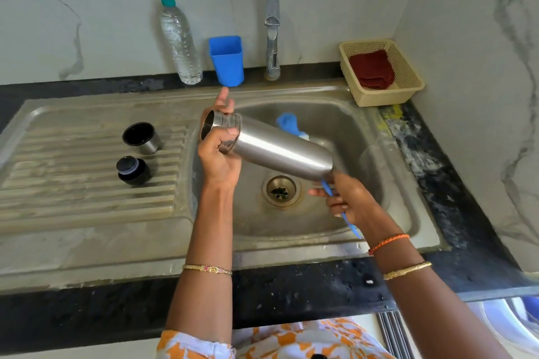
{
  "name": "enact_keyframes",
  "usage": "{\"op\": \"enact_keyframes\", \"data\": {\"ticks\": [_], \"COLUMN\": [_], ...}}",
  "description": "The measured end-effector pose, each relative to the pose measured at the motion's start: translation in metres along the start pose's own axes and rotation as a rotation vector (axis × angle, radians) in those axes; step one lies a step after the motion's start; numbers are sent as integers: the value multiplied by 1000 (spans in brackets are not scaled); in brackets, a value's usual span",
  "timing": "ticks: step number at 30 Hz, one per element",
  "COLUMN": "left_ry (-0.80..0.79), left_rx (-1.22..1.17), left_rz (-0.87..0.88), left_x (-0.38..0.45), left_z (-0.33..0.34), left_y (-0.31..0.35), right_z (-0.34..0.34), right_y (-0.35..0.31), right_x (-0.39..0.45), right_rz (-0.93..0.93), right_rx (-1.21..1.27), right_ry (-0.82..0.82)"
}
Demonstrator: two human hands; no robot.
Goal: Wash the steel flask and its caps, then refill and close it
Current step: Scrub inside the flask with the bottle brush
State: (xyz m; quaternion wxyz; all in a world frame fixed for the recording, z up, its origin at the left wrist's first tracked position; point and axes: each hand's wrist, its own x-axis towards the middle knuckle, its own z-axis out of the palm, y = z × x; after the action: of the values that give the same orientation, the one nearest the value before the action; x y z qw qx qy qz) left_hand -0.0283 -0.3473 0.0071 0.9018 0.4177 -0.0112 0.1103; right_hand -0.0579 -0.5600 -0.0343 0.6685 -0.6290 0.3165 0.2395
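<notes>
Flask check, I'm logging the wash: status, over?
Left hand grips steel flask near its open neck, tilted over sink. Right hand holds blue brush. Both caps off, on drainboard.

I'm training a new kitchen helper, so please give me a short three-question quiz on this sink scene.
1. True or false: the steel flask is capped.
2. Which hand holds the blue brush: A left, B right?
3. Where do the two caps lie?

Key:
1. False; its mouth is open, held near the neck by the left hand.
2. B, the right hand.
3. On the draining board: steel cup cap, black stopper.
</notes>
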Motion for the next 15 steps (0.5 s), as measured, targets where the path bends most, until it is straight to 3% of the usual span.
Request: {"op": "enact_keyframes", "data": {"ticks": [4,8,10,12,15], "left_ry": [-145,-248,-209,-33,501], "left_rx": [26,22,22,13,64], "left_rz": [40,23,8,-54,-246], "left_x": [2,0,2,4,6], "left_z": [0,-10,-15,-9,5], "left_y": [3,-1,-1,0,-14], "right_z": [2,4,7,11,19], "right_y": [-10,-11,-9,-8,-8], "right_x": [-3,-1,0,1,4], "right_rz": [39,9,-28,-64,-149], "right_rx": [217,214,260,296,357], "right_ry": [-218,-239,-230,-204,-97]}}
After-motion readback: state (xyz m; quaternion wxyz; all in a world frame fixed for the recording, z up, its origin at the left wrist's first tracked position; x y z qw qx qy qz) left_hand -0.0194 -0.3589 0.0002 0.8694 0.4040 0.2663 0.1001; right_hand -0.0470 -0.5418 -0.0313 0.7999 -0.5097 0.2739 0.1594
